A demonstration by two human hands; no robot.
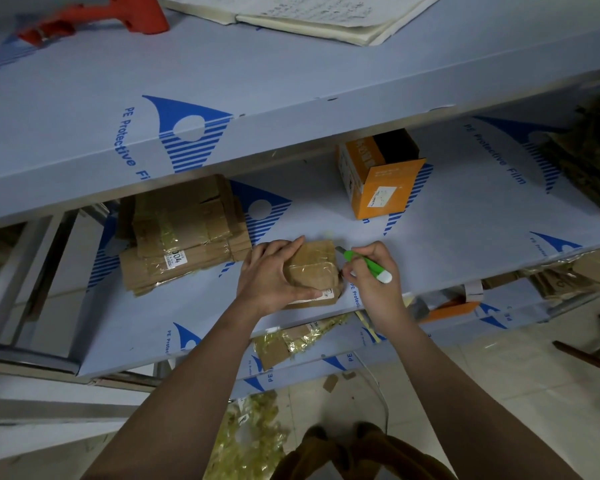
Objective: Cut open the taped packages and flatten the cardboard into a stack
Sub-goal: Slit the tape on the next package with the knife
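A small brown taped cardboard package (317,271) lies near the front of the middle shelf (430,244). My left hand (271,275) grips it from the left, fingers over its top and thumb along its near edge. My right hand (374,271) holds a green and white utility knife (366,264) just to the package's right, its blade tip at the package's upper right corner. A stack of flattened cardboard (184,233) with clear tape and a white label sits to the left on the same shelf.
An open orange box (381,174) stands behind the package. An upper shelf (153,98) overhangs, carrying an orange tool (118,15) and an open notebook (309,15). More cardboard lies at far right (589,157). Tape and cardboard scraps (253,434) litter the lower shelf and floor.
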